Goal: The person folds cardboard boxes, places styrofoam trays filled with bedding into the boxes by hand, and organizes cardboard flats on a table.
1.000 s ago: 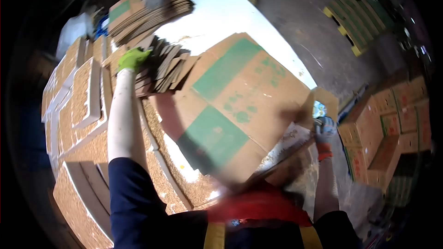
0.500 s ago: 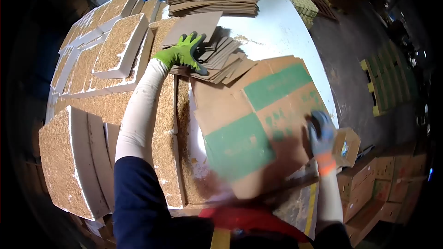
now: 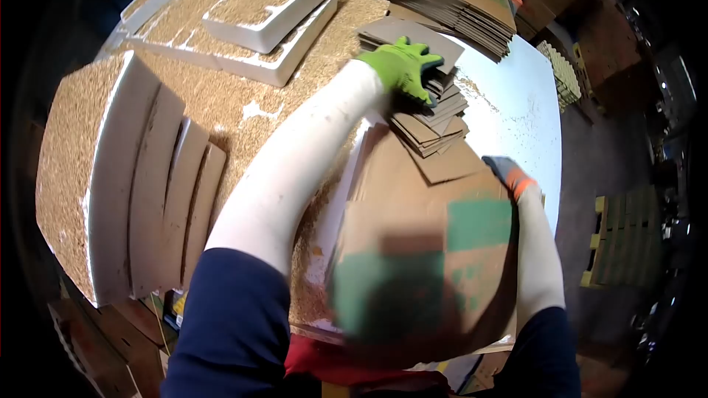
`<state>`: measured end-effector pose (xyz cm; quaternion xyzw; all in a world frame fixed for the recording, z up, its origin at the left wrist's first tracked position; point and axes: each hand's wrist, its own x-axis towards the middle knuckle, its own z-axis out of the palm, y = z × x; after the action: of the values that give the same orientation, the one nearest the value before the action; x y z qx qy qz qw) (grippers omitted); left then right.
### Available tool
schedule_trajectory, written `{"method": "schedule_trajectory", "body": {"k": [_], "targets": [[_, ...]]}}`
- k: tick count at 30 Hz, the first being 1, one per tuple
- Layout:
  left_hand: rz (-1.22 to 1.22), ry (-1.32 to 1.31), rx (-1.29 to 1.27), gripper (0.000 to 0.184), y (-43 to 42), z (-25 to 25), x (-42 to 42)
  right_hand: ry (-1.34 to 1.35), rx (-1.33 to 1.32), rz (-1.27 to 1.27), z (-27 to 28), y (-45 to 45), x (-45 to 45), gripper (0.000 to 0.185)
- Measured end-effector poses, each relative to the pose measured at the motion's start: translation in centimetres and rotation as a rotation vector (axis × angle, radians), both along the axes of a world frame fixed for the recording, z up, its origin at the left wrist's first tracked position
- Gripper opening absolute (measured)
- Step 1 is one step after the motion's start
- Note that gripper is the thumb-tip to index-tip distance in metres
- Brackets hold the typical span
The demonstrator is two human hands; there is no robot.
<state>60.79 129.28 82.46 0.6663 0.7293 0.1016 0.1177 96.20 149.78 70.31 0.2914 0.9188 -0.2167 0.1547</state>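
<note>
My left hand (image 3: pixel 407 73), in a green glove with dark fingertips, lies with fingers spread on a stack of small cardboard sheets (image 3: pixel 446 112). The pile is uneven, with its lower sheets fanned out. In front of my body is a large flattened cardboard box (image 3: pixel 413 210) printed with green blocks, its near part in shadow. My right hand (image 3: pixel 510 174), in a grey-blue glove with an orange cuff, grips the box's far right edge. Its fingertips are partly blurred. Some small sheets overlap the far edge of the box.
White foam trays (image 3: pixel 273 3) filled with tan grain-like material cover the left of the white table (image 3: pixel 516 95); several more (image 3: pixel 110 177) stand on edge nearby. A tall stack of flattened boxes (image 3: pixel 446 0) sits at the back, beside another person's gloved hand (image 3: pixel 514 2). A pallet (image 3: pixel 627 239) lies right.
The view has swung, shifting the scene. The flattened box has turned and sits closer to my body. My right hand has moved up to its far right edge; my left stays on the small sheets.
</note>
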Motion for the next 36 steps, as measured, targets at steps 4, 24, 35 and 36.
{"method": "schedule_trajectory", "body": {"k": [4,24,35,36], "targets": [[-0.02,0.054,0.067,0.093,-1.2,-2.5,3.4,0.0,0.216,0.205,-1.1,-6.3,3.8,0.032],[-0.02,0.159,0.143,0.073,-2.5,-3.9,5.1,-0.082,0.568,-0.117,-1.3,-6.1,2.1,0.017],[0.144,-0.415,0.5,0.055,-15.6,-4.3,7.1,0.594,0.139,-0.456,7.0,-12.9,6.6,0.033],[0.173,-0.373,0.524,0.053,-19.1,-3.5,8.6,0.701,0.41,-0.347,10.0,-15.9,9.5,0.034]]}}
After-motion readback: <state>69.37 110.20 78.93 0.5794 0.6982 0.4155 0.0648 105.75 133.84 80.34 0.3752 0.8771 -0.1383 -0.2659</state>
